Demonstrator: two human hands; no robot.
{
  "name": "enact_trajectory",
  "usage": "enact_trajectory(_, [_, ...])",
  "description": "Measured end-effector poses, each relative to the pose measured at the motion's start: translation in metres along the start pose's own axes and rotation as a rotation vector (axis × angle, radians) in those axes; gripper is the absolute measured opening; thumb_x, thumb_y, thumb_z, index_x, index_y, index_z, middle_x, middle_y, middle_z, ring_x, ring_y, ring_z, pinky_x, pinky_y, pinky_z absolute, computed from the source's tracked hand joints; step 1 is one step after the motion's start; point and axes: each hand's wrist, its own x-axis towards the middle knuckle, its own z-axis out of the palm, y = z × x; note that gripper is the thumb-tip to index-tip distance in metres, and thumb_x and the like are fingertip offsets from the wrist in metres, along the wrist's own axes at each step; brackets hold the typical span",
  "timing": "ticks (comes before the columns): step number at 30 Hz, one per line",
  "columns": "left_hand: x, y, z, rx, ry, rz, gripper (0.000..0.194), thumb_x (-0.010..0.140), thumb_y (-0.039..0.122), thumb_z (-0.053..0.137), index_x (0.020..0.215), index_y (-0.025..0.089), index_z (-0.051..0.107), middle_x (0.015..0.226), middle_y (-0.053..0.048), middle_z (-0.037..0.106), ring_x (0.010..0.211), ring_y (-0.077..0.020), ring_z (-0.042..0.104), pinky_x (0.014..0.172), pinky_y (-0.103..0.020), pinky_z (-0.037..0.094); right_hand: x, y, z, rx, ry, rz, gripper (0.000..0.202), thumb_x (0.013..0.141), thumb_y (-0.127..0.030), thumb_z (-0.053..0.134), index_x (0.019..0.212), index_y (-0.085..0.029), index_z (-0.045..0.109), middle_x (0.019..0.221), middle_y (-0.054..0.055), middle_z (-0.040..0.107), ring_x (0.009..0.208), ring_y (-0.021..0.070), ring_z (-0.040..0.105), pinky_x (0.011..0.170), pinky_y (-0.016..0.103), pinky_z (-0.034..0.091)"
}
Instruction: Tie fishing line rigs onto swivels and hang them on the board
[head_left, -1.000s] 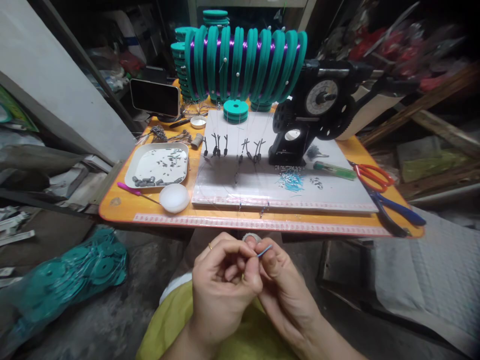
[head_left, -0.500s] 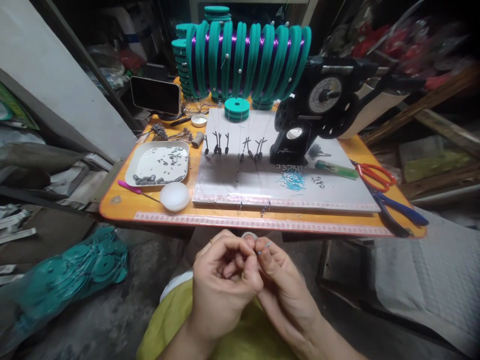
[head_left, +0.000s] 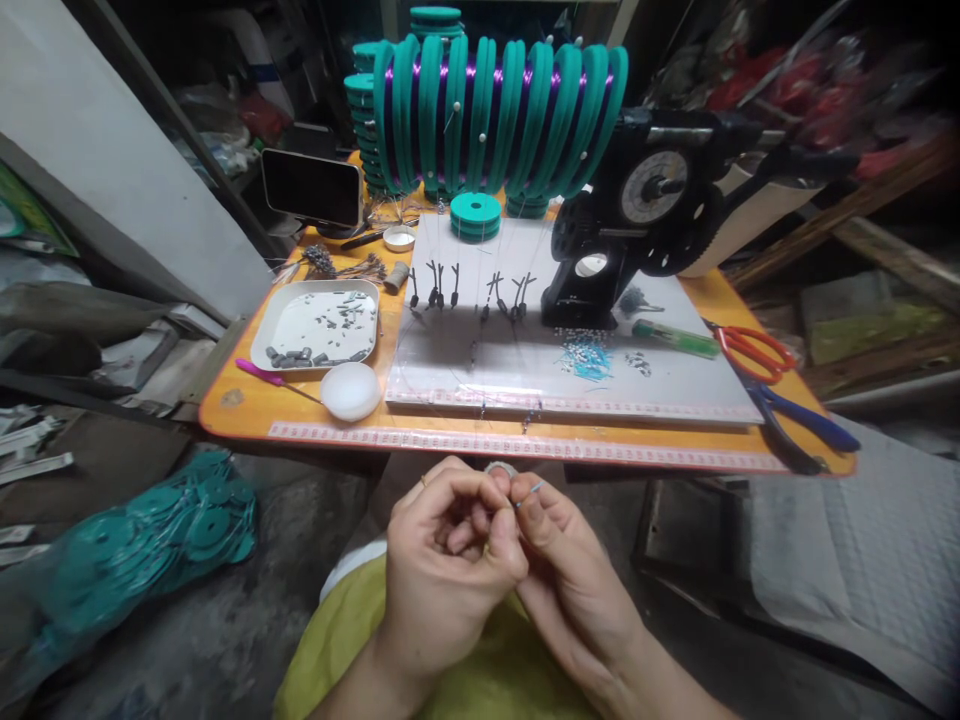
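Both hands meet above my lap, just in front of the table edge. My right hand point(head_left: 566, 545) pinches a thin light-blue piece point(head_left: 534, 489) between thumb and forefinger. My left hand point(head_left: 454, 545) is closed in a pinch right beside it, its fingertips touching or nearly touching the right ones; whatever sits in that pinch is too small to name. On the white board point(head_left: 420, 370) beyond lies a heap of similar blue pieces point(head_left: 587, 358) with pale beads around it. Thin lines with dark beads point(head_left: 529, 418) hang over the board's front edge.
Teal spools point(head_left: 495, 115) wound with purple line sit on a black winding machine point(head_left: 581, 275). To the left stand a white tray point(head_left: 367, 300) of grey weights, a small white bowl point(head_left: 350, 392) and a phone point(head_left: 311, 190). Red-handled pliers point(head_left: 757, 350) and blue-handled pliers point(head_left: 810, 420) lie right.
My hands keep the same pinch, with barely any movement. The blue piece shows slightly more beyond the right fingertips, and the whole view has shifted a little.
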Motion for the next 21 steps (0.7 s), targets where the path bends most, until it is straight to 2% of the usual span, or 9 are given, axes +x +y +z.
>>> enact_trajectory(6, [0.0001,-0.0006,0.0002,-0.016,-0.011,-0.006,0.015,0.071,0.004,0.064,0.074,0.019,0.059,0.07,0.005,0.049,0.051,-0.0039,0.043,0.042,-0.011,0.035,0.0008,-0.0002,-0.0012,0.013,-0.009,0.006,0.016,0.077,-0.03,0.083,0.077,-0.018,0.073,0.086,-0.001,0.063,0.077,0.0089,0.057,0.076,0.021,0.049])
enact_trajectory(21, [-0.0001,-0.0015,-0.0005,0.024,-0.004,-0.024,0.014,0.071,0.006,0.063,0.072,0.019,0.058,0.068,0.006,0.048,0.048,-0.0033,0.038,0.041,-0.012,0.03,0.0021,0.0015,-0.0037,-0.039,0.02,-0.013,0.015,0.075,-0.031,0.083,0.077,-0.02,0.073,0.088,-0.001,0.063,0.079,0.0108,0.058,0.078,0.022,0.05])
